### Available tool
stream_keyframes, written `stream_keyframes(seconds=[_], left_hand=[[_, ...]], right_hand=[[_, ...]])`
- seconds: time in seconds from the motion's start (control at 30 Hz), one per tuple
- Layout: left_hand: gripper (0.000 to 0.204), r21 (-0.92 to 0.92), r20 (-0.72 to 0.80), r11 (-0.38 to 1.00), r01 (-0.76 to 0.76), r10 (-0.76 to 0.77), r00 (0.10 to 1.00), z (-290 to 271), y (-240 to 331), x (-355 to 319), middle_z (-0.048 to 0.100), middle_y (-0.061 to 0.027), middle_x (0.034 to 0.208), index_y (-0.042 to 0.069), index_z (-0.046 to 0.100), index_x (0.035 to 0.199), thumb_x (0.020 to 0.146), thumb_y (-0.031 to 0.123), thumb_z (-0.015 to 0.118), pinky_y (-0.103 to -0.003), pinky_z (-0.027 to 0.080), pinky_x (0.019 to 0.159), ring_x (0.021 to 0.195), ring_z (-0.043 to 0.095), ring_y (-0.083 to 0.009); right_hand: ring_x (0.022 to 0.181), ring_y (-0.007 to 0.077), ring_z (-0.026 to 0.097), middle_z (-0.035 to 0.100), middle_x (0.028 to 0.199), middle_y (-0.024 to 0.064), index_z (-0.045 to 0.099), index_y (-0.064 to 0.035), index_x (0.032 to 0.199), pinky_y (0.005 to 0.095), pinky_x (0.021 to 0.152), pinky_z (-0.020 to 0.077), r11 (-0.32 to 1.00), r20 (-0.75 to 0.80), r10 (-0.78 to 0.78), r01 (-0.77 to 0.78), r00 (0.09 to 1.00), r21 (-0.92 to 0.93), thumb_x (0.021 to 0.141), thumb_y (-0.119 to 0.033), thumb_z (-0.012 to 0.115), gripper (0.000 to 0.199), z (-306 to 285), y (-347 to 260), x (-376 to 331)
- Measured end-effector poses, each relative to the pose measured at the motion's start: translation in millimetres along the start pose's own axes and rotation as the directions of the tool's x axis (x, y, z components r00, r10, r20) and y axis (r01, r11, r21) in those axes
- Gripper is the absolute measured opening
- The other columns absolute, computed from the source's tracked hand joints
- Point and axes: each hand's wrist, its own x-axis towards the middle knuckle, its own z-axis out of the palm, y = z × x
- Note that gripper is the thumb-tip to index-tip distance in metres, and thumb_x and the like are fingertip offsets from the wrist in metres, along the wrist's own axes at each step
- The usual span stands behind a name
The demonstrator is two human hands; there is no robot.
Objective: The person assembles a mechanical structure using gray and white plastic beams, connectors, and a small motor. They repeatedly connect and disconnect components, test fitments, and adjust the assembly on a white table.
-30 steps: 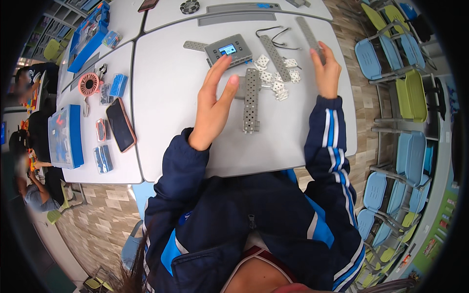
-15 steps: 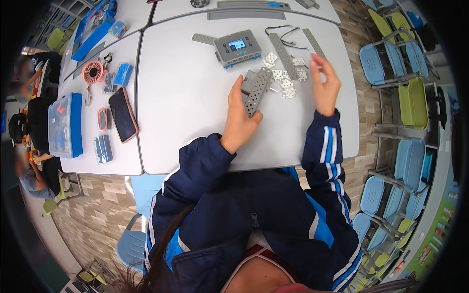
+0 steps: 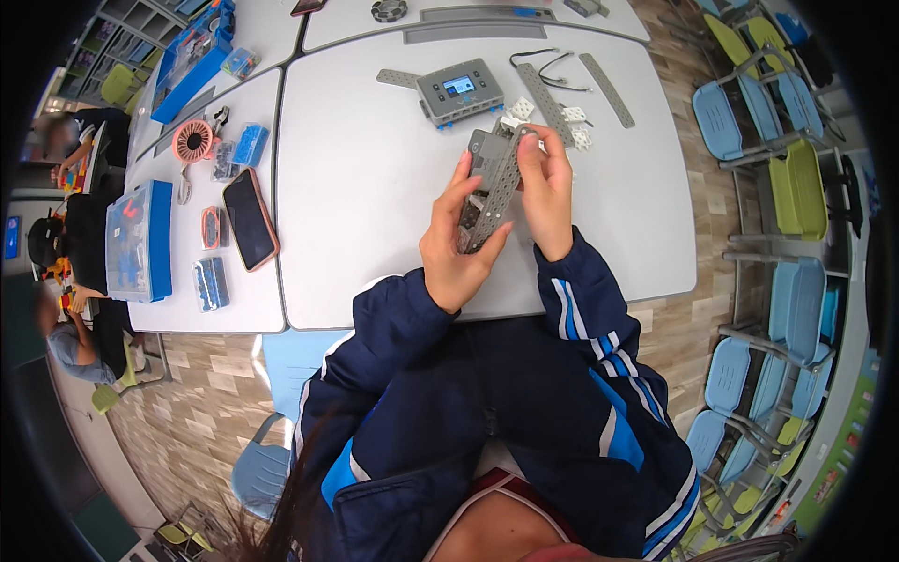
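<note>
My left hand [image 3: 452, 251] is closed around a grey assembly, a perforated plastic beam [image 3: 498, 199] joined to a grey block [image 3: 485, 150], held tilted above the table. At the beam's upper end, my right hand [image 3: 549, 192] pinches with thumb and fingers; any small part between them is hidden. Just beyond the assembly lies a grey controller box [image 3: 460, 92] with a lit screen. White perforated connectors [image 3: 521, 108] are scattered behind my hands, partly covered by them.
Two loose grey beams [image 3: 609, 91] and black cables [image 3: 554, 75] lie at the far right. On the adjoining left table are a phone [image 3: 249, 220], a pink fan [image 3: 193, 140], small parts packs and a blue-edged box [image 3: 139, 242]. Chairs [image 3: 719, 125] are stacked at right; other people sit at far left.
My right hand has come left and down from the loose beams to the assembly. My left hand has brought the assembly nearer and turned it, showing the beam's side.
</note>
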Motion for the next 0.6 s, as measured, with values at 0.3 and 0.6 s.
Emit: stream_keyframes(seconds=[0.3, 0.6], left_hand=[[0.066, -0.443, 0.533, 0.554, 0.705, -0.469, 0.704, -32, 14, 20, 0.051, -0.0153, 0.135, 0.002, 0.025, 0.147, 0.095, 0.012, 0.064, -0.031, 0.054, 0.085, 0.103, 0.065, -0.0248], [0.070, -0.019, 0.265, 0.914, 0.406, -0.387, 0.883, -16, 22, 0, 0.067, -0.0191, 0.099, 0.001, 0.022, 0.148, 0.095, 0.020, 0.064, -0.035, 0.054, 0.074, 0.083, 0.070, -0.0270]], right_hand=[[0.090, 0.0088, 0.059, 0.062, 0.101, 0.0011, 0.056, -0.0063, 0.124, 0.0238, 0.075, 0.0491, 0.956, 0.121, 0.070, -0.101, 0.990, 0.274, 0.106, -0.045, 0.040, 0.046, -1, -10, -7], [0.083, 0.0071, 0.058, 0.063, 0.098, 0.0020, 0.060, -0.0008, 0.122, 0.0235, 0.071, 0.0493, 0.997, 0.170, 0.035, -0.022, 0.985, -0.078, 0.107, -0.038, 0.041, 0.045, -5, -25, -12]])
